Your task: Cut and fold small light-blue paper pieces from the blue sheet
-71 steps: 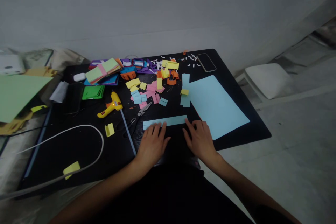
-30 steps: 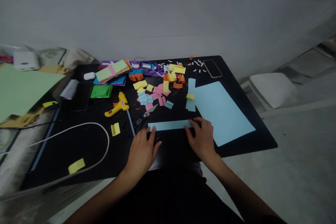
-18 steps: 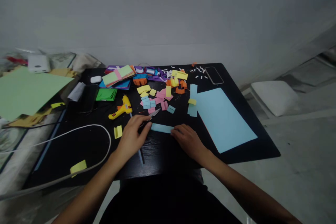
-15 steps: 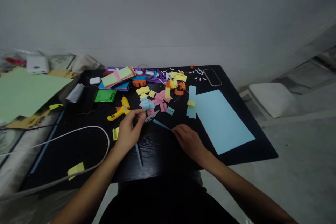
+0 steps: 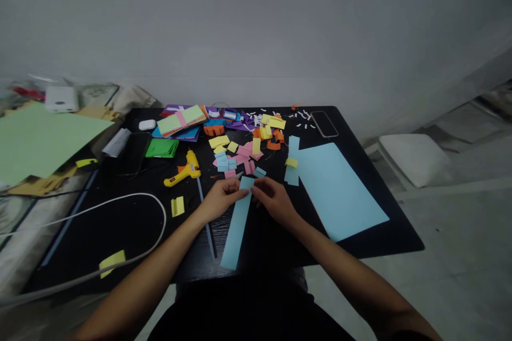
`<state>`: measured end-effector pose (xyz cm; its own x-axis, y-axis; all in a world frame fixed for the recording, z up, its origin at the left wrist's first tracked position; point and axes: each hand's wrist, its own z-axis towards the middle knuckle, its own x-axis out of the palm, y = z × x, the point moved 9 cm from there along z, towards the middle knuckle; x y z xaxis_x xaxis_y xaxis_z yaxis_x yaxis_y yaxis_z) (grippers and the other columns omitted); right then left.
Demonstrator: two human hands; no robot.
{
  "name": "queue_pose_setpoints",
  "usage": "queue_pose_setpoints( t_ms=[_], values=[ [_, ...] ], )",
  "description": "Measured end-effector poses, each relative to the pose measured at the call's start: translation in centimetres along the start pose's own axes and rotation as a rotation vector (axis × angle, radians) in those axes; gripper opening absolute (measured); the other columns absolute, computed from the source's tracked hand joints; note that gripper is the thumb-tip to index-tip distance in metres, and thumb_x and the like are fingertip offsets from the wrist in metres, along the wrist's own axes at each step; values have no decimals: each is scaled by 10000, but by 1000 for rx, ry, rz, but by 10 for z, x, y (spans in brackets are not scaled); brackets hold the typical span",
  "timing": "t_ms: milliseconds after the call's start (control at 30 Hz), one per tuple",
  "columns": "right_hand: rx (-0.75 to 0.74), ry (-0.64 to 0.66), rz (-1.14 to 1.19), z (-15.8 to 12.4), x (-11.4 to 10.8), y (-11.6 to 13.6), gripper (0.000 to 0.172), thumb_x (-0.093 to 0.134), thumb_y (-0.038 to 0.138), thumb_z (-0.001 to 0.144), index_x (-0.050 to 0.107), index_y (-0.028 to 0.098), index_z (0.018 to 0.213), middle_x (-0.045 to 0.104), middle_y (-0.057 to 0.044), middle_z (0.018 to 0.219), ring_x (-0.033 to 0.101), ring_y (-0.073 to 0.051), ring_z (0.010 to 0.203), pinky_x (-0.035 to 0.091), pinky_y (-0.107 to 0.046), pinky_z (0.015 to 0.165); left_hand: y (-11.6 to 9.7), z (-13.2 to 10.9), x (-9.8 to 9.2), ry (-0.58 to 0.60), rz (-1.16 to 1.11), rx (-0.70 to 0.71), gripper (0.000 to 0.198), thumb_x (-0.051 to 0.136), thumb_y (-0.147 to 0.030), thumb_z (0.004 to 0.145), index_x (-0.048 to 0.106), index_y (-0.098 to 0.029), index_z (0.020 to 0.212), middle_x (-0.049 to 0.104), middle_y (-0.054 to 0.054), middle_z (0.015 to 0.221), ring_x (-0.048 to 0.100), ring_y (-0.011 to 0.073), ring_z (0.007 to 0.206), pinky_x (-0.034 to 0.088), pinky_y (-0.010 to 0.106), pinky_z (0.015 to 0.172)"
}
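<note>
A long light-blue paper strip (image 5: 236, 234) slants toward me over the black table, its far end pinched by both hands. My left hand (image 5: 221, 198) closes on its left edge, thumb on top. My right hand (image 5: 277, 200) grips its right edge with bent fingers. Scissors (image 5: 239, 175) lie just beyond my left hand, mostly hidden with only the blade tip showing. Small folded pieces, among them a pink one (image 5: 242, 155), a light-blue one (image 5: 222, 161) and a yellow one (image 5: 219, 141), are heaped beyond the hands.
A yellow glue gun (image 5: 183, 169) lies left of the hands, near a thin blue-grey stick (image 5: 210, 240). Light-blue sheets (image 5: 340, 186) and a phone (image 5: 324, 124) are on the right. A white cable (image 5: 156, 201) loops at left. Green folded paper (image 5: 161, 148) lies behind.
My left hand has left the scissors and moved right to the paper strip. The strip, seen edge-on before, now lies broad side up, pointing toward me between both hands.
</note>
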<state>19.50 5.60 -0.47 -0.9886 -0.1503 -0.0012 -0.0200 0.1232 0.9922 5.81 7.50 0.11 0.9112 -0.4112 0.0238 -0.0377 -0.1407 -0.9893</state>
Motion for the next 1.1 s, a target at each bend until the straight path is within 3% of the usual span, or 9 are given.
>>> queue_pose_setpoints(
  t_ms=[167,300,433,633,800,933,1100],
  values=[
    [40,143,97,24,8,-2,320,820,457,756,691,173,824,605,39,631,525,-99,512,452,-239,513,17,-2,-3,9,-171,-52,456,738,-585,814,673,-135,768,616,0,662,560,125,612,435,233,601],
    [48,69,198,26,5,-10,328,862,454,714,701,181,798,618,45,625,532,-100,507,457,-248,528,31,-2,-1,11,-348,-134,506,698,-630,842,680,-124,862,650,37,710,618,147,646,493,247,615],
    [66,36,274,24,6,-20,334,872,456,706,703,184,804,657,34,612,593,-125,514,524,-272,553,34,-3,3,-8,-285,-146,471,733,-599,835,624,-140,850,657,27,744,621,129,639,492,220,579],
    [75,58,344,22,11,-25,348,893,435,685,698,178,816,695,20,606,658,-145,522,562,-269,538,37,-9,16,31,-286,-223,484,737,-616,819,579,-164,893,681,39,800,677,165,635,603,316,600],
    [75,93,338,20,13,-24,356,876,457,708,729,163,845,728,-4,647,694,-152,563,588,-272,572,26,-9,12,-26,-149,-158,487,757,-614,791,564,-168,808,617,-6,669,585,125,498,528,254,443],
    [93,110,366,19,13,-23,371,822,518,766,754,161,839,718,-10,633,683,-144,551,589,-272,575,23,-9,11,-50,-91,-139,473,753,-606,794,548,-180,782,588,-22,600,553,117,451,490,236,412],
    [74,104,285,20,12,-17,369,855,513,723,761,164,801,718,-11,647,669,-144,555,579,-274,566,24,-11,11,-70,-53,-122,445,768,-568,794,547,-182,787,582,-26,601,551,118,449,487,236,404]
  ],
)
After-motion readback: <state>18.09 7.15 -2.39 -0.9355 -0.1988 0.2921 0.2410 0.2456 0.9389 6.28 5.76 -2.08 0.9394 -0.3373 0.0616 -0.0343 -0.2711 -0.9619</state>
